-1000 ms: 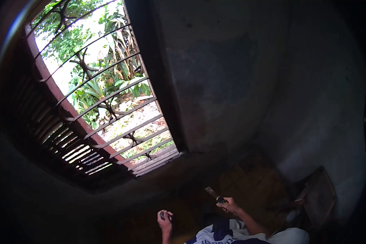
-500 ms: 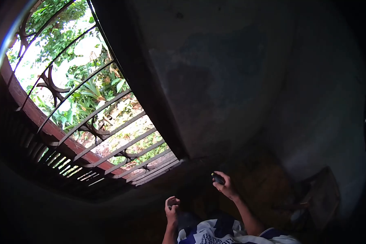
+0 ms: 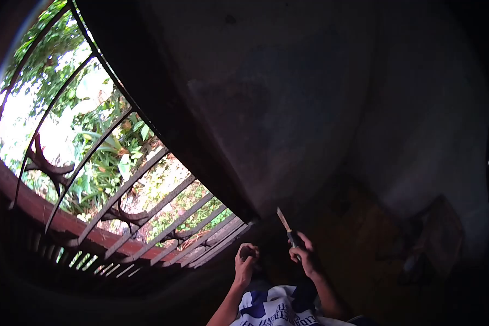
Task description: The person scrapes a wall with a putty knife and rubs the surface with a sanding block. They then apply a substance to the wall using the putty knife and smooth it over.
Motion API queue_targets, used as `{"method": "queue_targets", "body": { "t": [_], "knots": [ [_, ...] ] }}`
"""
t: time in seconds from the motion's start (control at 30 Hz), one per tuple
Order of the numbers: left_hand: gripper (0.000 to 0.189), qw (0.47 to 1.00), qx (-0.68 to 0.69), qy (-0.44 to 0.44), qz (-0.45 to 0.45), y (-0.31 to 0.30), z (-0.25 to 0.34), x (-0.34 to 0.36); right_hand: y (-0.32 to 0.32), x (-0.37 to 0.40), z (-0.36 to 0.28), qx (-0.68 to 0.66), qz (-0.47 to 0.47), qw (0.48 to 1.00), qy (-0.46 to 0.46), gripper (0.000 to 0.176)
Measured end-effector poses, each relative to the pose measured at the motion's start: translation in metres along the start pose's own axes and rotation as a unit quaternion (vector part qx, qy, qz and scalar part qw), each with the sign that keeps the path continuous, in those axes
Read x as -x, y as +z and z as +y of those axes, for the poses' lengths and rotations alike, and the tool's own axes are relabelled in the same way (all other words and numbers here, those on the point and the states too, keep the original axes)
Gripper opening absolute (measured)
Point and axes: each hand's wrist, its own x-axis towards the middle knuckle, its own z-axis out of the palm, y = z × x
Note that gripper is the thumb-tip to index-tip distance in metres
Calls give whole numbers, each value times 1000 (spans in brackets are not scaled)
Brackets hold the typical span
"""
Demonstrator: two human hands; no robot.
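Note:
My right hand (image 3: 305,255) is closed around the dark handle of a knife (image 3: 284,219). Its narrow, light blade points up and slightly left. To the left, my left hand (image 3: 245,261) is held with its fingers curled in. A dark patch shows inside those fingers, but whether it is an object or only shadow I cannot make out. The two hands are apart, both in front of a blue and white patterned shirt (image 3: 277,304) with lettering.
At the left is a window grille (image 3: 130,195) of curved metal bars over a reddish sill (image 3: 106,232), with bright plants (image 3: 106,146) outside. A dim wall (image 3: 309,108) rises ahead. A brownish, box-like thing (image 3: 440,239) stands at the right on the dark floor (image 3: 358,239).
The knife's blade now shows pointing up, where only a dark handle end was visible before. My left hand has moved right and up, closer to my right hand. The view has shifted.

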Motion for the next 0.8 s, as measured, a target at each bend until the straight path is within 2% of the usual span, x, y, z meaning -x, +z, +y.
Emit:
{"method": "queue_targets", "body": {
  "t": [0.1, 0.23, 0.27, 0.3, 0.37, 0.4, 0.43, 0.5, 0.6, 0.7, 0.73, 0.8],
  "knots": [
    [38, 997, -38, 5, -74, -15, 15, -16, 19, -5, 5, 130, 39, 990, -49, 34],
    [45, 991, -4, -2, -135, -34, 29, -31, 53, -9, -20, 145, 148, 959, -194, 34],
    [47, 989, 13, -4, -144, -39, 31, -34, 62, -10, -23, 60, 164, 960, -219, 30],
    [48, 988, 5, -12, -155, -44, 35, -36, 64, -15, -19, 77, 181, 939, -281, 26],
    [51, 983, -12, -26, -179, -57, 42, -41, 66, -19, -20, 172, 222, 919, -278, 27],
    [51, 980, -20, -36, -197, -64, 44, -42, 73, -30, -20, 143, 219, 893, -368, 25],
    [52, 975, -27, -43, -215, -71, 46, -45, 80, -31, -25, 49, 206, 919, -331, 19],
    [52, 969, -33, -65, -237, -85, 48, -47, 83, -51, -16, -11, 260, 894, -365, 14],
    [53, 963, -36, -90, -252, -96, 52, -52, 87, -68, -19, -111, 147, 900, -394, 16],
    [52, 960, -54, -98, -255, -102, 58, -53, 103, -93, -34, -63, 147, 811, -563, 24],
    [51, 960, -63, -95, -255, -101, 61, -54, 119, -91, -57, -39, 165, 798, -579, 34],
    [50, 963, -72, -84, -245, -99, 63, -60, 130, -105, -67, -158, 155, 782, -583, 35]
  ]
}}
